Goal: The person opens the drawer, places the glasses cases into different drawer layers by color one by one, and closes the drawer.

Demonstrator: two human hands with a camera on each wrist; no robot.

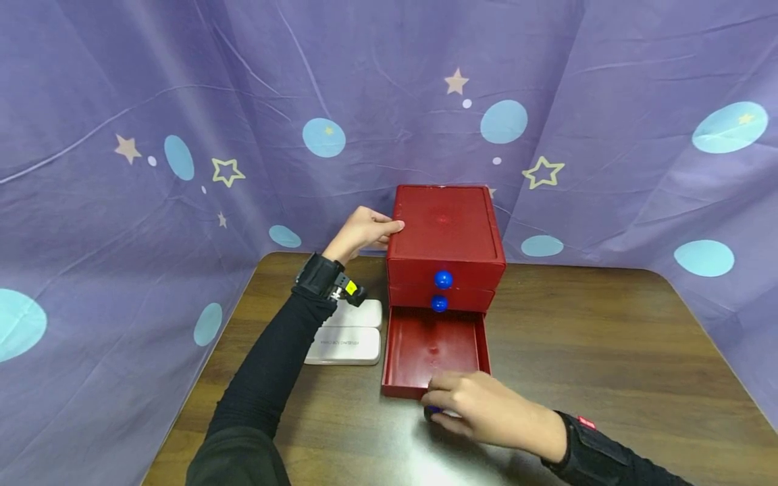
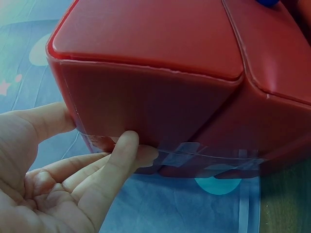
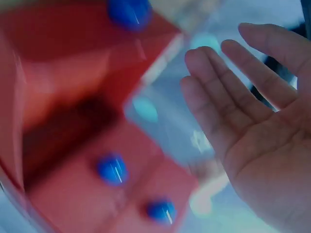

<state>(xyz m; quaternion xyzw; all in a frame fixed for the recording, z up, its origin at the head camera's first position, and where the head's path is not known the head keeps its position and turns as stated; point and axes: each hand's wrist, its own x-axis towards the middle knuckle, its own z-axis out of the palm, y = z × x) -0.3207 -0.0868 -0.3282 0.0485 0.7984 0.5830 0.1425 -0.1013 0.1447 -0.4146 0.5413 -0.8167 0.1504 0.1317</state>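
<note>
Reaching forward from a black sleeve, the left hand (image 1: 363, 231) rests against the upper left edge of the glossy red three-drawer cabinet (image 1: 445, 233), which stands at the back of the dark brown wooden table (image 1: 608, 351). The left wrist view shows the thumb (image 2: 119, 162) and the straight fingers touching the cabinet's side wall, the palm open rather than clasped round anything. The right hand (image 1: 480, 408) lies low at the front edge of the pulled-out red bottom drawer (image 1: 433, 349), its fingers over the spot where a bit of blue knob shows; in the blurred right wrist view the palm is open with fingers extended and nothing held. That drawer's floor is bare red. The two upper drawers are closed, each with a round blue knob (image 1: 443, 279). Two flat white rectangular cases (image 1: 345, 344) lie on the table just left of the cabinet.
</note>
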